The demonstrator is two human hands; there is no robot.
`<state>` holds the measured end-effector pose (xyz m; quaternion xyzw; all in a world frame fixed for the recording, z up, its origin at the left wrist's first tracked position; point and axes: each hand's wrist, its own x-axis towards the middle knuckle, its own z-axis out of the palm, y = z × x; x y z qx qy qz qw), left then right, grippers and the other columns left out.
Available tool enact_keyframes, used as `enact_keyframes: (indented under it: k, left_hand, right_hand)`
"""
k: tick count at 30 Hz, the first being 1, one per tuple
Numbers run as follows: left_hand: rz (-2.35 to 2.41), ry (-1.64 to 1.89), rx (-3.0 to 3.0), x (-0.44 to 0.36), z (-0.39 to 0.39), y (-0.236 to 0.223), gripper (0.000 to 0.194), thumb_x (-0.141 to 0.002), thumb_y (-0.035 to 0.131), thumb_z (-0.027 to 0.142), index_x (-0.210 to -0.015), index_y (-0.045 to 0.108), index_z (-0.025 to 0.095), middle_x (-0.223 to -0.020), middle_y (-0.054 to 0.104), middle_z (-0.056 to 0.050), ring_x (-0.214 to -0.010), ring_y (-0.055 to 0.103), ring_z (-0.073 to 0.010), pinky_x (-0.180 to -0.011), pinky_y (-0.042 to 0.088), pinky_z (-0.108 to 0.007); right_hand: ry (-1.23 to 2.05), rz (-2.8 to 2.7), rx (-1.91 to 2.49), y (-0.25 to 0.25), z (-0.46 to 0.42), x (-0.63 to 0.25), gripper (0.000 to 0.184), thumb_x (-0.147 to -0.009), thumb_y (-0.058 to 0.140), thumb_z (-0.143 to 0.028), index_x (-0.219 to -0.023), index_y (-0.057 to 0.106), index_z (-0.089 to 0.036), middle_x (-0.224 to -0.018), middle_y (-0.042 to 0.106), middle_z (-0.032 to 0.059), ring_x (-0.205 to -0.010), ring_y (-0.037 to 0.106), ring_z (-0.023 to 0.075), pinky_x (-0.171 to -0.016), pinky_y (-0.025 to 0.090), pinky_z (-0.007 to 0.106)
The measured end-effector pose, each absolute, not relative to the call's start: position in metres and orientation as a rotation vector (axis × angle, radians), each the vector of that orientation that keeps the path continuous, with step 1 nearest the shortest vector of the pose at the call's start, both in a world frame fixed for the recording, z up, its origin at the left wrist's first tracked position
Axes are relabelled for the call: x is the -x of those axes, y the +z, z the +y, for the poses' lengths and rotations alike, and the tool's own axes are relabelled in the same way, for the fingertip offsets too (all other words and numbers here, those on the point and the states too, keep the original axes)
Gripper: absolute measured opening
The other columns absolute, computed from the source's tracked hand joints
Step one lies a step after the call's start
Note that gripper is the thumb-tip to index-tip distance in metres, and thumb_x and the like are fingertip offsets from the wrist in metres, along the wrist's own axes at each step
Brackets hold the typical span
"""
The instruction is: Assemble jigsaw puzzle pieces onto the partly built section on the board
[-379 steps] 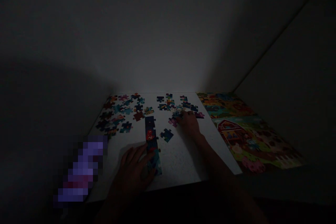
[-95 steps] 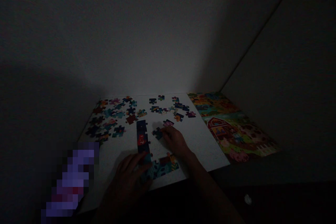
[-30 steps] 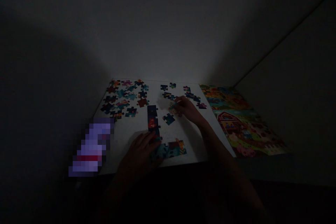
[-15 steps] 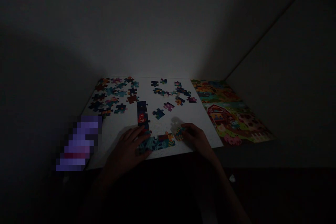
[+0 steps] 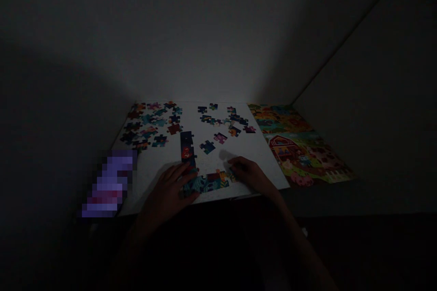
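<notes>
Left hand point(image 5: 167, 189) lies spread over the joined pieces point(image 5: 202, 184) — right hand point(image 5: 251, 175) pinches a yellowish piece point(image 5: 233, 177) just beside their end! Loose pieces point(image 5: 206, 147) dot the worktop point(image 5: 213, 164) beyond.

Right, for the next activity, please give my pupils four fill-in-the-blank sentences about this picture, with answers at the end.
1. The joined puzzle pieces form the shape of the letter ____.
2. The hand spread across part of them is the person's ____ one.
3. The surface beneath the pieces is coloured ____.
4. The building shown in the farm picture is a red ____.

Missing words: L; left; white; barn.
</notes>
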<state>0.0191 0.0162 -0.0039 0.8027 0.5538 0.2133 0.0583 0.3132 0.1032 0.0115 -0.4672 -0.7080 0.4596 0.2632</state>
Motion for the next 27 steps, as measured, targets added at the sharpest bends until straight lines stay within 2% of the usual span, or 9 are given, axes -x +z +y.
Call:
enact_keyframes:
  k: [4, 11, 19, 23, 27]
  left_hand:
    - [1.687, 0.642, -2.416, -0.019, 0.015, -0.006, 0.044, -0.085, 0.066, 0.047, -0.123, 0.062, 0.028, -0.146, 0.048, -0.007, -0.133, 0.044, -0.0316, -0.109, 0.040, -0.053]
    - [1.693, 0.608, -2.423, -0.020, 0.014, -0.003, 0.044, -0.085, 0.065, 0.046, -0.125, 0.061, 0.028, -0.148, 0.046, -0.006, -0.134, 0.043, -0.0317, -0.109, 0.039, -0.054]
    - [1.696, 0.582, -2.406, -0.020, 0.015, -0.004, 0.044, -0.085, 0.065, 0.049, -0.124, 0.060, 0.028, -0.149, 0.045, -0.006, -0.135, 0.042, -0.0311, -0.109, 0.039, -0.054]
    - [1.713, 0.582, -2.388, -0.020, 0.015, -0.003, 0.044, -0.083, 0.068, 0.044, -0.124, 0.062, 0.028, -0.147, 0.047, -0.007, -0.134, 0.043, -0.0318, -0.109, 0.039, -0.053]
    - [1.695, 0.595, -2.411, -0.019, 0.015, -0.003, 0.045, -0.082, 0.069, 0.043, -0.124, 0.062, 0.029, -0.147, 0.048, -0.007, -0.132, 0.044, -0.0323, -0.108, 0.041, -0.054]
  right_hand:
    - [1.175, -1.929, 1.296, 0.006, 0.099, -0.306, 0.024, -0.085, 0.058, -0.038, -0.096, 0.067, -0.019, -0.087, 0.067, 0.0032, -0.075, 0.058, 0.0164, -0.066, 0.044, 0.027]
    - [1.019, -1.991, 1.235, 0.003, 0.090, -0.303, 0.014, -0.085, 0.059, -0.030, -0.094, 0.066, -0.021, -0.094, 0.065, 0.0043, -0.085, 0.061, 0.0180, -0.077, 0.046, 0.030]
    - [0.855, -2.036, 1.221, 0.006, 0.081, -0.296, 0.011, -0.088, 0.056, -0.026, -0.091, 0.066, -0.022, -0.093, 0.065, 0.0061, -0.091, 0.059, 0.0210, -0.081, 0.045, 0.034]
    - [0.944, -1.975, 1.193, 0.005, 0.083, -0.298, 0.012, -0.088, 0.056, -0.029, -0.091, 0.066, -0.022, -0.093, 0.064, 0.0062, -0.090, 0.059, 0.0210, -0.081, 0.045, 0.034]
    - [1.192, -1.798, 1.181, 0.009, 0.087, -0.300, 0.020, -0.086, 0.059, -0.038, -0.095, 0.065, -0.021, -0.090, 0.063, 0.0046, -0.082, 0.058, 0.0189, -0.070, 0.045, 0.030]
